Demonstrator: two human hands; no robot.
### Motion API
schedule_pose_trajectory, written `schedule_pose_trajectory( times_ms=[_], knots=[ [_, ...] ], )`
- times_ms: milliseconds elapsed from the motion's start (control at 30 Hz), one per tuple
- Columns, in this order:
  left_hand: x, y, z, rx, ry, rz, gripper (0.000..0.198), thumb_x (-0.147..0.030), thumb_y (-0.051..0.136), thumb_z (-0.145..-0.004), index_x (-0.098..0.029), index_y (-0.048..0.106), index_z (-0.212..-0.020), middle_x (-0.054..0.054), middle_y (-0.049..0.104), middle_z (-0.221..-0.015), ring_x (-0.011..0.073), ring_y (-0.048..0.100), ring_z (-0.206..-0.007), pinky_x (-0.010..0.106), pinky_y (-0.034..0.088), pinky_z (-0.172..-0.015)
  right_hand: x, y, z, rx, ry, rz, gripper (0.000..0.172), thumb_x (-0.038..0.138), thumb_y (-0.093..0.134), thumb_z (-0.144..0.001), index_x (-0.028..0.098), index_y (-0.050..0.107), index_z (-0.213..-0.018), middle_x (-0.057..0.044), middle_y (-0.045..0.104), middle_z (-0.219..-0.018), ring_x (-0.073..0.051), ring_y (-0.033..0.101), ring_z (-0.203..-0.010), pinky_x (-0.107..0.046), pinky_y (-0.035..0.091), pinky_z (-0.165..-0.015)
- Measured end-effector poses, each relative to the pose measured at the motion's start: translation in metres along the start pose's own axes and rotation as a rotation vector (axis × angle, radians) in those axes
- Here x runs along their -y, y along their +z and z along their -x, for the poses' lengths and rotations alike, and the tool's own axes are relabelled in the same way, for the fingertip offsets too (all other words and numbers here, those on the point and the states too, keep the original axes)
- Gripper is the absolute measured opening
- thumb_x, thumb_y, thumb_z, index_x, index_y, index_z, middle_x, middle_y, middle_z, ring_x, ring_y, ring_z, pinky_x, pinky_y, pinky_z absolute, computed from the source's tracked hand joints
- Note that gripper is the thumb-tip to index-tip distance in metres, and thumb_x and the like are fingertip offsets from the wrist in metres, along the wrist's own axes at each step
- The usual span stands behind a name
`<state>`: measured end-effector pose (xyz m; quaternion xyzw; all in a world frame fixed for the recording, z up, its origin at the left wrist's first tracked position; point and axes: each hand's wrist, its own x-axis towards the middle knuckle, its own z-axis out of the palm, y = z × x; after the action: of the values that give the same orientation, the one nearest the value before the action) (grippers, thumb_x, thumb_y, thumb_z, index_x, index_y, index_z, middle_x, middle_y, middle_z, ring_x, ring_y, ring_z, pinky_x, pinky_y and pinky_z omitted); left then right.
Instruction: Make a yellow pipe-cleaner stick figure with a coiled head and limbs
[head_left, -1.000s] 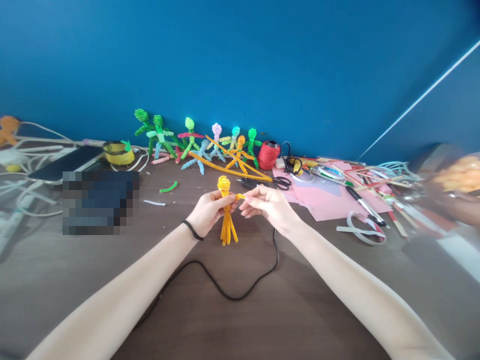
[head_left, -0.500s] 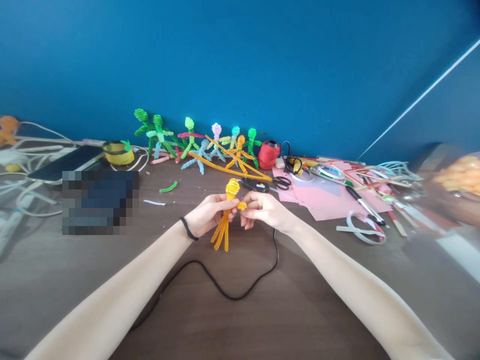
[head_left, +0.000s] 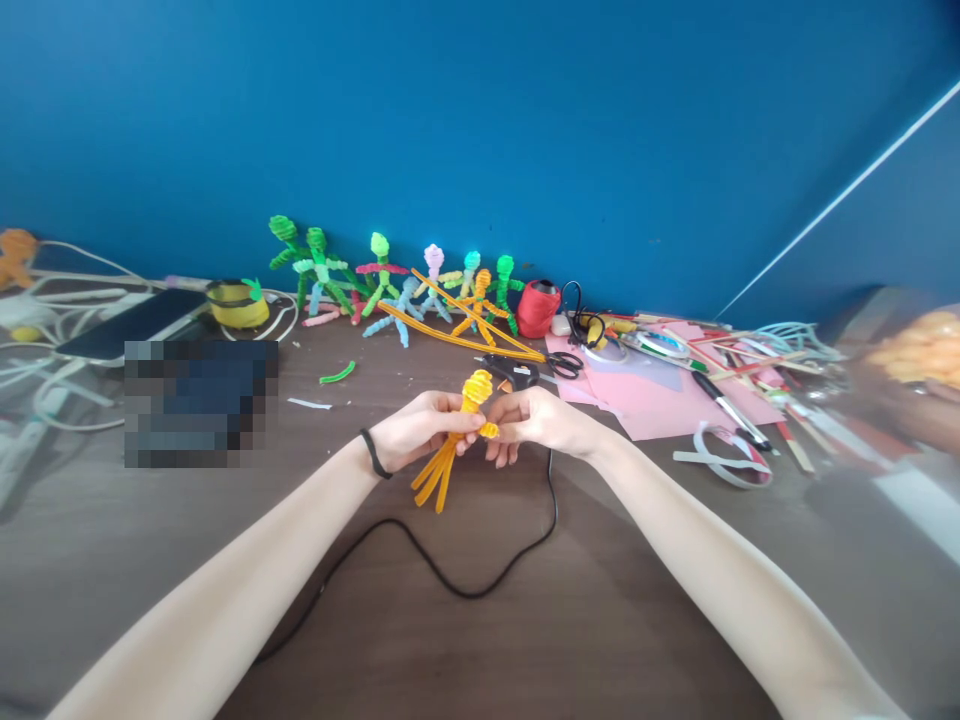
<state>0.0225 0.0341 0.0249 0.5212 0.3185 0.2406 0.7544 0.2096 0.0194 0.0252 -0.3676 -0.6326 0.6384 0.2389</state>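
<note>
A yellow-orange pipe cleaner figure (head_left: 477, 389) is held over the table, its coiled head up and tilted right. Loose straight stems fan out below toward the lower left. My left hand (head_left: 427, 430) pinches its middle between thumb and fingers. At the figure's right side, my right hand (head_left: 536, 425) has its fingers closed round a short coiled arm (head_left: 489, 430) of the same figure. Just behind the hands lies a black glue gun (head_left: 511, 372), its cord running down past my right hand.
Several finished pipe cleaner figures (head_left: 381, 270) stand along the blue wall, beside a red spool (head_left: 538, 308). Scissors (head_left: 564, 366), pink paper (head_left: 637, 395) and a marker (head_left: 727, 410) lie right. A phone (head_left: 135, 325) and cables are left. Another person's hand (head_left: 941, 400) shows at the right edge.
The figure has dropped slightly and tipped, its head leaning right and its loose stems swinging left. Both hands keep hold and have barely shifted.
</note>
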Motion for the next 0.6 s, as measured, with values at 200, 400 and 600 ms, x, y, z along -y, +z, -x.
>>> schedule_pose_trajectory(
  times_ms=[200,400,600],
  knots=[
    [-0.001,0.004,0.001,-0.063,0.004,-0.087,0.014,-0.022,0.067,-0.061,-0.011,0.06,-0.065,0.001,0.055,-0.055,0.0078,0.049,-0.049,0.022,0.037,-0.049,0.001,0.0,0.0,-0.108,-0.019,0.042,0.022,0.031,0.061,-0.071,0.011,0.056,-0.078,-0.005,0.065,-0.066,-0.013,0.062,-0.055,-0.024,0.049,-0.051],
    [-0.002,0.008,0.0,-0.186,0.026,-0.128,0.013,-0.021,0.066,-0.06,-0.011,0.059,-0.062,0.0,0.055,-0.052,0.0083,0.048,-0.047,0.023,0.037,-0.048,0.01,0.012,0.001,-0.337,-0.11,0.273,0.015,0.028,0.058,-0.072,0.014,0.057,-0.073,-0.002,0.062,-0.061,-0.013,0.061,-0.057,-0.023,0.047,-0.05],
    [-0.004,0.012,0.0,-0.329,0.064,-0.148,0.016,-0.022,0.067,-0.059,-0.01,0.059,-0.067,0.0,0.056,-0.055,0.0088,0.05,-0.049,0.023,0.039,-0.051,0.009,0.015,-0.002,-0.401,-0.117,0.164,0.016,0.03,0.059,-0.072,0.014,0.056,-0.073,-0.003,0.063,-0.068,-0.015,0.063,-0.061,-0.023,0.05,-0.049]
  ],
)
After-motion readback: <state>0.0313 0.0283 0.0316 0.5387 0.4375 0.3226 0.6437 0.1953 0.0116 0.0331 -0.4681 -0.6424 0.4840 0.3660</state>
